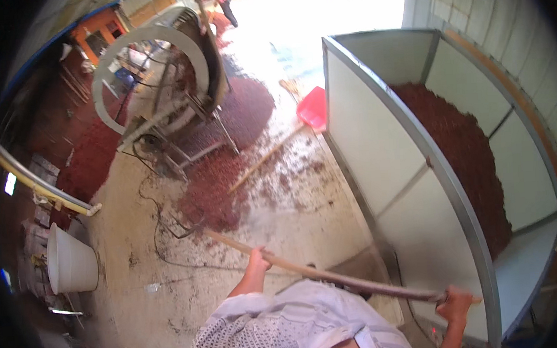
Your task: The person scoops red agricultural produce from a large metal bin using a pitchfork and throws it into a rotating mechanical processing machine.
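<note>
Head view: left hand (259, 260) closed round a long-handled tool (342, 277), toward its far end; right hand (453, 305) wrapped near the butt. Wide-set grip likely for leverage. Tool slants far-left, reaching the near edge of a reddish heap (219, 190). Right: tall-sided bin (380, 161), probably so walled to contain its loose load (459, 160).
</note>
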